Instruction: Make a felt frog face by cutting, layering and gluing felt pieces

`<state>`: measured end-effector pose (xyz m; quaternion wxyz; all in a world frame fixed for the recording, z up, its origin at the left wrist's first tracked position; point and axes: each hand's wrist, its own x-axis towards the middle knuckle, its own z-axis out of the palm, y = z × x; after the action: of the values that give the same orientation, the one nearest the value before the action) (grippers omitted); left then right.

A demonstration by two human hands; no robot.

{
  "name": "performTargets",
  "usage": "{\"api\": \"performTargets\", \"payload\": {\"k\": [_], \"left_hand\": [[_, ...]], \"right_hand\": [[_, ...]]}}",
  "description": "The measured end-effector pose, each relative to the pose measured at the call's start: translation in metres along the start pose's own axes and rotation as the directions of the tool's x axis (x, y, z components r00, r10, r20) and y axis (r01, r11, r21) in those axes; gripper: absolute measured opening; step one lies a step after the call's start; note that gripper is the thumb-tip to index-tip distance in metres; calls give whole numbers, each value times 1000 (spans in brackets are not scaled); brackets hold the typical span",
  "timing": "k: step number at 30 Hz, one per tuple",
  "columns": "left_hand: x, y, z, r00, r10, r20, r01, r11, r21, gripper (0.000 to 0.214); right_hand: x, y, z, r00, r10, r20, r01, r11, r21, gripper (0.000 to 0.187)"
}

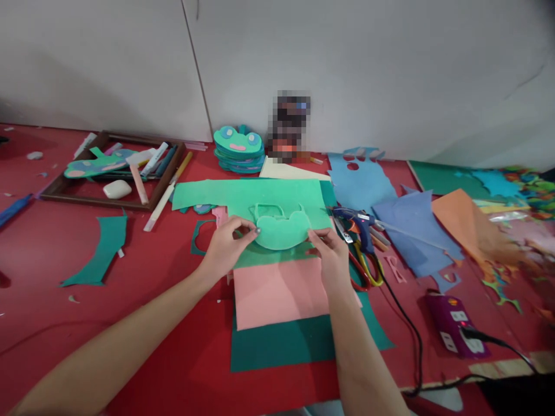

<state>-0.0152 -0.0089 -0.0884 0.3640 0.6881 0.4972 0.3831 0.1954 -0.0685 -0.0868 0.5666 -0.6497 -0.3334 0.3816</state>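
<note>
A light green foam frog-head cutout (284, 232) is held between my two hands, its rounded edge facing me. My left hand (229, 244) pinches its left edge between thumb and fingers. At the right edge, my right hand (332, 253) pinches it the same way. Beneath it lies a light green foam sheet (277, 193), with thin green foam outlines showing just behind the cutout. A pink foam sheet (277, 294) and a dark green sheet (281, 344) lie nearer to me. Scissors with red and yellow handles (368, 268) rest beside my right hand.
A blue glue gun (362, 222) trails its cord to a purple power strip (459, 326). Stacked frog faces (238, 150) stand by the wall. A wooden tray (56, 190) with markers sits left. Blue sheets (416, 231) and an orange sheet (462, 222) lie right.
</note>
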Motion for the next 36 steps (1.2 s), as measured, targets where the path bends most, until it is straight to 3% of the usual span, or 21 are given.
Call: {"api": "performTargets", "payload": {"k": [6,13,27,36], "left_hand": [[10,-11,3,992,-68,110,67,998,8,5],[14,0,3,954,-229,193,199,966,162,9],[12,3,6,966,-193,170,152,962,229,10],[11,0,7,979,-142,147,100,960,262,11]], "right_hand": [[6,13,0,997,80,-18,-81,990,-113,28],[6,13,3,995,94,-12,-95,967,-237,25],[0,3,9,998,55,-18,-57,930,-363,22],[4,15,7,999,-34,17,38,902,-430,17]]}}
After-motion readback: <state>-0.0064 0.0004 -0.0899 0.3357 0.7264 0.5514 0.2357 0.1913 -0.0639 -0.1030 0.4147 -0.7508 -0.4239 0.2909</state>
